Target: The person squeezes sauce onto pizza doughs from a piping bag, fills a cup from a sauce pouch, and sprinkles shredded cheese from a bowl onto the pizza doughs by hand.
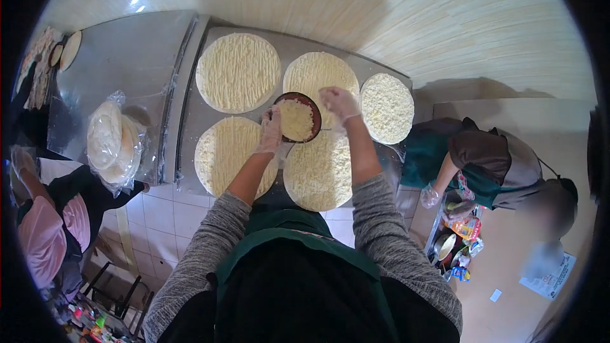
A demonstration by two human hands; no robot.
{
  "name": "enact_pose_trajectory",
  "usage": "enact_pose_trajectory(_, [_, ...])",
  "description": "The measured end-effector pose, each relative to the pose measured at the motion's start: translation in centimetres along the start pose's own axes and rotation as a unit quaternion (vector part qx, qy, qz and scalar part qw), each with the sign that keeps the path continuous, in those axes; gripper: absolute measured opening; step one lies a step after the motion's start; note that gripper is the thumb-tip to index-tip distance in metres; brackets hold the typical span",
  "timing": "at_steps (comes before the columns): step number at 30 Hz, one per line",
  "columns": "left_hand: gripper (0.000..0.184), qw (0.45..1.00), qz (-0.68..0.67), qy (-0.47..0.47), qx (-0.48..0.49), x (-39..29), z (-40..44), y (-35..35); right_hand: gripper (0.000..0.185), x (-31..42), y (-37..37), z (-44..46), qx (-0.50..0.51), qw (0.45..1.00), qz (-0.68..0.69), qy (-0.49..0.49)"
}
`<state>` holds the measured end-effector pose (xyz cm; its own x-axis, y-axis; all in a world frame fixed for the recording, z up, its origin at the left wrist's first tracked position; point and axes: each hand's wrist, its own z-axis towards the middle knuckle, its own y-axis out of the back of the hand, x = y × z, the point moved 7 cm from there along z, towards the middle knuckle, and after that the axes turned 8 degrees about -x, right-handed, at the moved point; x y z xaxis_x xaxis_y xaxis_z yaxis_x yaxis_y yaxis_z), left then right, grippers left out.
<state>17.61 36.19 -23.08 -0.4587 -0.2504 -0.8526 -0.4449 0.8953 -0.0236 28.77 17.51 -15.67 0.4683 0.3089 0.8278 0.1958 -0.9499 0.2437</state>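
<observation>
My gloved left hand [271, 129] grips the side of a round brown bowl [316, 114] with pale shredded cheese [295, 121] inside. My gloved right hand [340, 103] is just right of the bowl, over the upper middle dough round [318, 70]. Its fingers are curled together, and what they hold is hidden. Below the bowl lies a dough round [318, 174] with shreds over part of it. The right-hand round [387, 108] is covered in shreds. Two rounds on the left, upper [238, 73] and lower [222, 159], carry pale lines of sauce.
The rounds rest on a metal table [187, 146]. A second metal table [127, 44] on the left bears plastic-bagged flat breads [111, 140]. One co-worker [483, 159] leans in at the right near a tray of packets [467, 228]; another person [57, 222] is at the left.
</observation>
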Motion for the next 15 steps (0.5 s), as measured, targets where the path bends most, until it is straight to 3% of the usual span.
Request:
enact_pose_trajectory(3, [0.067,0.999,-0.043,-0.001,-0.013,0.8,0.8,1.1,0.028,-2.0,3.1,5.7,0.022,0.998,0.047,0.043])
enact_pose_trajectory(5, [0.065,0.998,-0.018,0.059,-0.030,1.2,0.3,2.0,0.024,-2.7,5.7,9.6,-0.066,0.956,-0.262,0.111])
enact_pose_trajectory(6, [0.065,0.998,-0.018,0.058,-0.031,1.5,0.3,2.2,0.024,-1.4,5.6,10.0,-0.066,0.956,-0.263,0.112])
enact_pose_trajectory(7, [0.065,0.998,-0.041,0.045,-0.022,1.7,0.4,2.2,0.026,0.7,4.8,9.9,-0.045,0.862,-0.483,0.147])
enact_pose_trajectory(8, [0.064,0.997,-0.064,0.031,-0.013,1.7,0.4,2.2,0.028,1.7,4.0,10.2,-0.022,0.717,-0.674,0.174])
enact_pose_trajectory(9, [0.064,0.997,-0.064,0.032,-0.014,1.4,0.1,2.2,0.030,-0.4,5.5,11.5,-0.101,0.932,-0.347,-0.001])
enact_pose_trajectory(10, [0.064,0.997,-0.071,0.037,-0.013,0.9,-0.3,2.2,0.030,-0.7,4.9,11.8,-0.099,0.932,-0.348,-0.002])
enact_pose_trajectory(12, [0.064,0.996,-0.078,0.045,-0.015,0.0,-0.9,2.2,0.031,2.1,1.6,11.6,-0.096,0.834,-0.463,0.284])
enact_pose_trajectory(13, [0.064,0.995,-0.085,0.055,-0.011,-0.2,-1.1,2.1,0.031,3.2,0.7,11.0,-0.094,0.835,-0.463,0.283])
enact_pose_trajectory(15, [0.063,0.993,-0.093,0.067,-0.010,0.2,-1.0,2.2,0.031,3.9,-1.9,10.0,0.025,0.633,-0.749,0.197])
